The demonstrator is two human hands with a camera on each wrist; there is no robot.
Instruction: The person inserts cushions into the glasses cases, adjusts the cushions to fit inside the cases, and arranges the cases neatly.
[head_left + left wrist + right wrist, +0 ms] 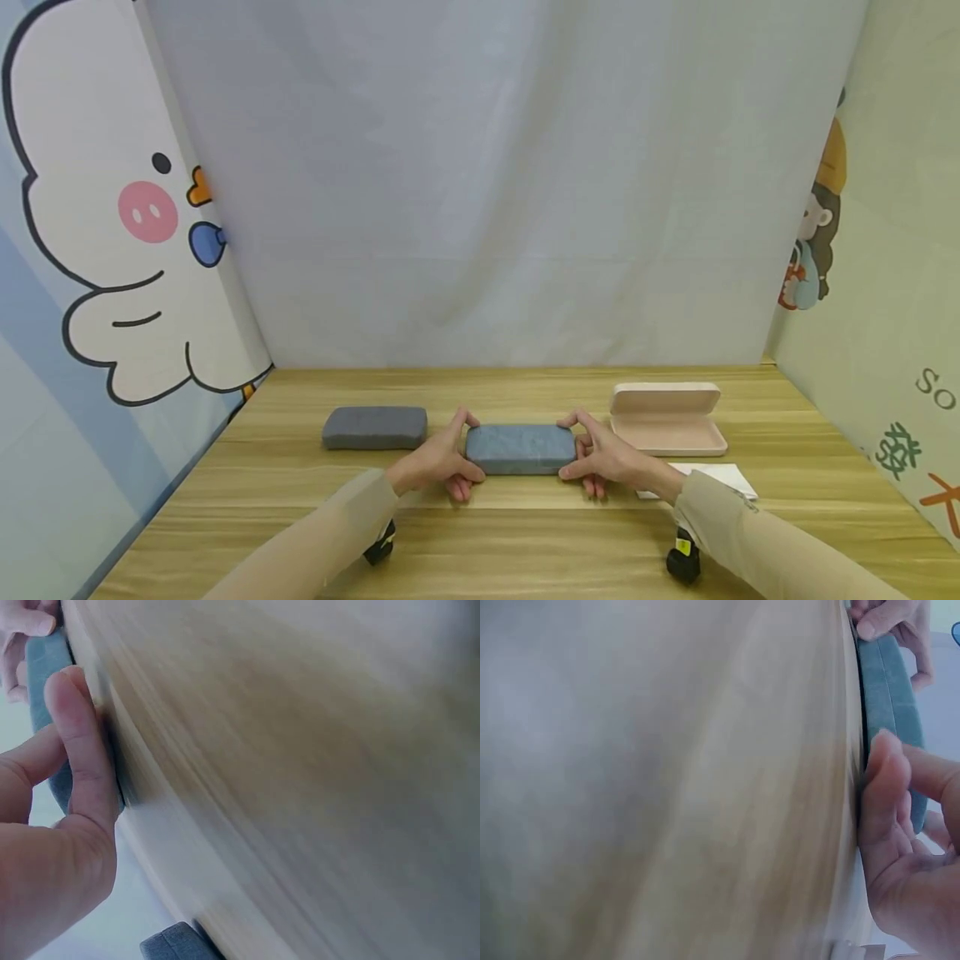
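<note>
A closed blue glasses case (pixel 521 448) lies lengthwise across the middle of the wooden table. My left hand (pixel 444 460) pinches its left end, thumb at the front edge and a finger at the back. At the right end, my right hand (pixel 606 461) grips it the same way. In the left wrist view the case (pixel 46 656) runs on past the left thumb to the other hand. The seam along the case's side (pixel 881 682) shows in the right wrist view.
Left of the hands lies a closed grey glasses case (pixel 375 427). A pale pink glasses case (pixel 667 433) stands with its lid up at the right. A white cloth or paper (pixel 720 477) lies before it, partly under the right wrist. A white curtain (pixel 480 183) hangs behind the table.
</note>
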